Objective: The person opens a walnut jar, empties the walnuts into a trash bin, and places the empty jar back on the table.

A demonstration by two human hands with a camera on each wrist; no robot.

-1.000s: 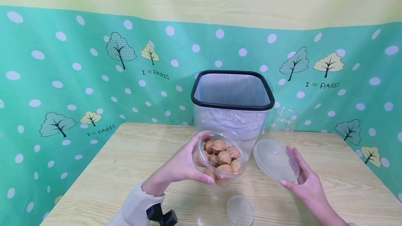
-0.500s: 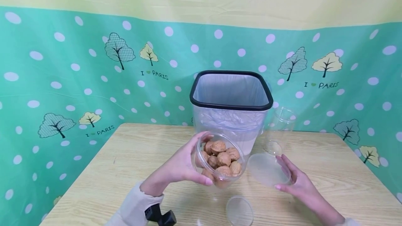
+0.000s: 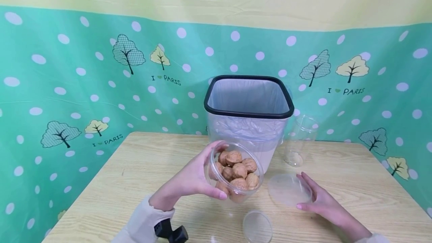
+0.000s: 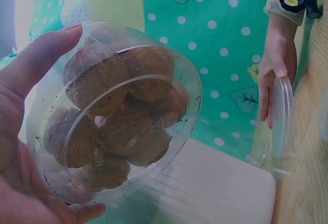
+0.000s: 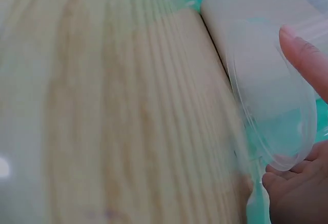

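Note:
My left hand (image 3: pixel 199 175) grips a clear round plastic tub (image 3: pixel 216 194), tilted so its open mouth faces up and toward me. Several walnuts (image 3: pixel 239 170) sit inside, and through the tub's base they show as dark round shapes in the left wrist view. On the right, my right hand (image 3: pixel 324 203) holds a large translucent lid (image 3: pixel 288 189) by its right edge, thumb at the near side and fingers at the far side. The left wrist view shows this lid (image 4: pixel 282 116) lying flat, close over the tabletop.
A bin (image 3: pixel 248 115) with a black rim and a plastic liner stands at the back middle. Right of it is a tall clear jar (image 3: pixel 300 141). A smaller round lid (image 3: pixel 257 227) lies on the wooden table (image 3: pixel 162 149) near the front. A printed curtain (image 3: pixel 101 48) hangs behind.
My right hand has lowered the large lid toward the table, and the lid has gone from tilted to flat. The left hand and the tub of walnuts have barely moved.

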